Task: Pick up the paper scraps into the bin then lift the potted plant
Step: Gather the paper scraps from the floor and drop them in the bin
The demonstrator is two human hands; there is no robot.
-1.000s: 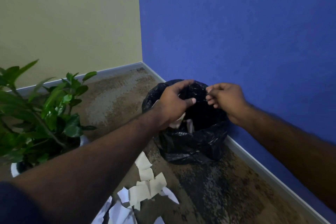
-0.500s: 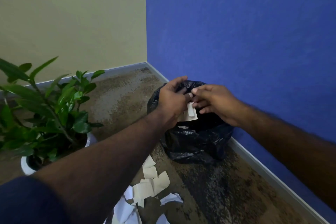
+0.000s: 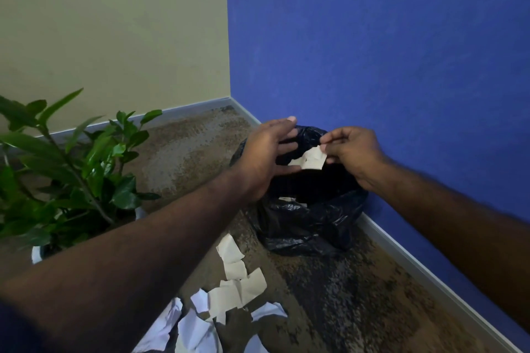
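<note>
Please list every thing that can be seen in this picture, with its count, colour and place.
Black plastic bin bag: one, black, on the carpet by the blue wall, mouth open.
Beige paper scrap in the fingers: one or more, beige, above the bag's mouth.
Paper scraps on the carpet: many, beige and white, in front of the bag.
Green potted plant: one, green leaves in a white pot, at the left.
Brown carpet: one, brown.
Walls: two, beige and blue.
Left hand: fingers spread, above the bag.
Right hand: pinches the scrap.
</note>
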